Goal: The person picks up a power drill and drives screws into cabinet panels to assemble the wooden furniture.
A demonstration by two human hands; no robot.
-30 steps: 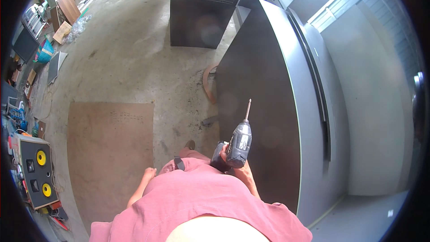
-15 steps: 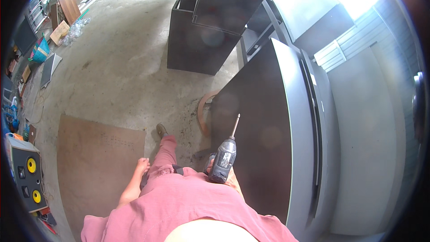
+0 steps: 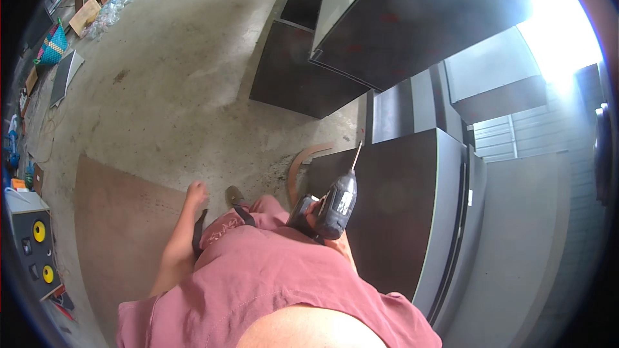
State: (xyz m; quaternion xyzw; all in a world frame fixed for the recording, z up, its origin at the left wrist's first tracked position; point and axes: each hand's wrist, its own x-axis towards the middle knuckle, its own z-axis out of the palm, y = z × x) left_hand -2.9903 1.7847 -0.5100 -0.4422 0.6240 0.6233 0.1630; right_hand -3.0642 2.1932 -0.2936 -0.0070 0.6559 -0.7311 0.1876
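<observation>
My right hand (image 3: 313,214) is wrapped round the grip of a black cordless drill (image 3: 338,205). A long thin bit (image 3: 356,157) sticks out of its chuck, pointing away from me. The drill is in front of my right side, over the near edge of a dark cabinet panel (image 3: 387,219). My left hand (image 3: 197,193) hangs in the air at my left, beside my thigh and over a brown board on the floor. Its fingers look curled in, and whatever they may hold is hidden. It touches no panel or cabinet.
A brown board (image 3: 122,219) lies on the concrete floor at left. Ahead stands a dark open-topped cabinet (image 3: 303,77) with a large panel (image 3: 425,19). A curved brown strip (image 3: 298,171) lies by the near cabinet. A speaker (image 3: 32,238) and a woven basket (image 3: 53,45) are along the left.
The view has shifted, and the cabinets ahead now appear larger and closer. My right hand has carried the drill slightly up and right. My left hand has swung forward.
</observation>
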